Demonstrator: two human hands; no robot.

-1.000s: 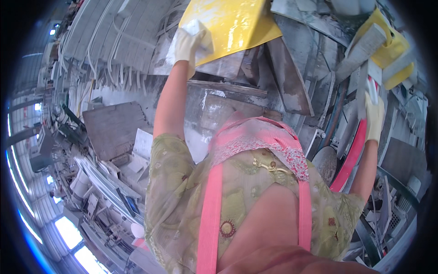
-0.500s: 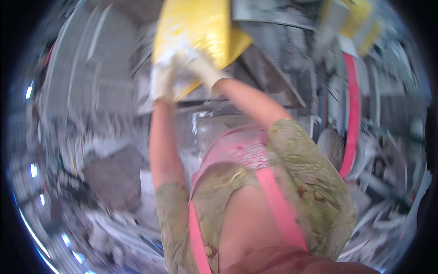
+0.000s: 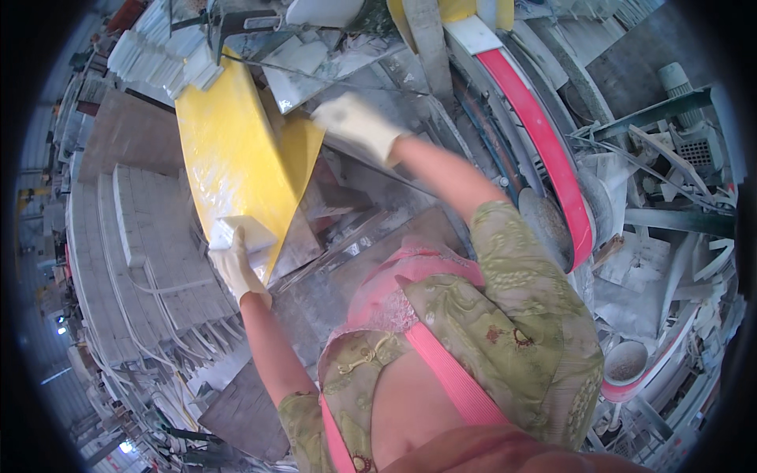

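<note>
Gloves first: my left hand [image 3: 236,268] grips the near bottom edge of the yellow slab [image 3: 236,158], fingers curled under it. Farther out, my right hand [image 3: 355,126] presses flat near its top corner. The slab stands tilted above the grey bench [image 3: 371,236]; I judge it stiff, heavy, glossy-slick, best held at opposite edges.

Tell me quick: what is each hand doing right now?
Left hand: closed on the lower end of the yellow slab.
Right hand: resting on the slab's upper edge; grip cannot be told.
</note>
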